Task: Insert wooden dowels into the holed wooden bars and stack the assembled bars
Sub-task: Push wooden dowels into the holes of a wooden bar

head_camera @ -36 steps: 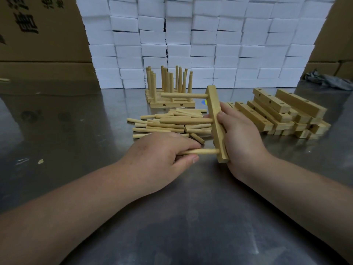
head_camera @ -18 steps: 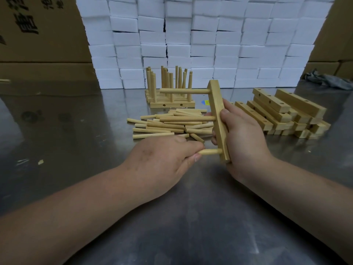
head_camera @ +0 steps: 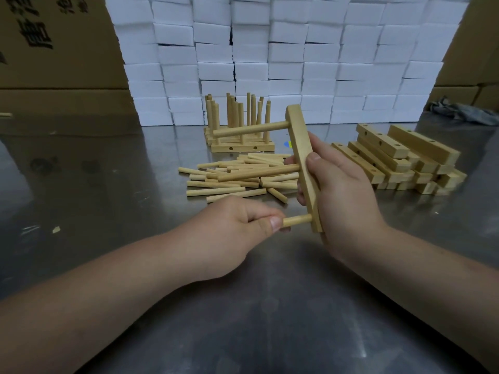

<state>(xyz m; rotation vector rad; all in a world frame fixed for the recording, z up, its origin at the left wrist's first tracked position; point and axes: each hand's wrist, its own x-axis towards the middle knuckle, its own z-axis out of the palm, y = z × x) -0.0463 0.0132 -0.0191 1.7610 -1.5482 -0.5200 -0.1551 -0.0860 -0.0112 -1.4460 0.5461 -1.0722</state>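
left hand (head_camera: 237,225) around dowel (head_camera: 297,220) in bar (head_camera: 299,147)

We see a metal tabletop (head_camera: 81,190), dull grey with a soft sheen, finely scratched and mirroring what stands on it. The holed bar (head_camera: 298,136), the loose dowels (head_camera: 216,190) and the piled bars (head_camera: 383,141) are pale bare wood, smooth and matt. Behind them we see matt white blocks (head_camera: 297,49), brown matt cardboard boxes (head_camera: 59,66) and a crumpled grey cloth (head_camera: 464,113).
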